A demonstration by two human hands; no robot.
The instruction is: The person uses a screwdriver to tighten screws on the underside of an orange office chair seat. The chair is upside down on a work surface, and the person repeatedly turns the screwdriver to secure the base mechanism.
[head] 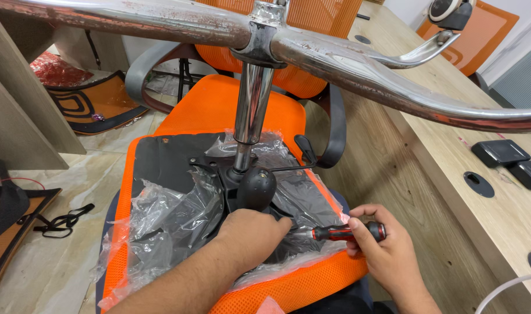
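Right hand (pixel 387 250) pinching red-and-black screwdriver (pixel 347 233), long axis horizontal, tip pointing left. Left hand (pixel 251 232) curled, pressed on chair mechanism (pixel 255 187), nearer the tip.

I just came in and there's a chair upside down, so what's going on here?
A person has an orange mesh office chair flipped over, its chrome base pointing up. The left hand presses on the black mechanism under the seat, amid crumpled clear plastic wrap. The right hand holds a red-and-black screwdriver, its tip aimed toward the mechanism.
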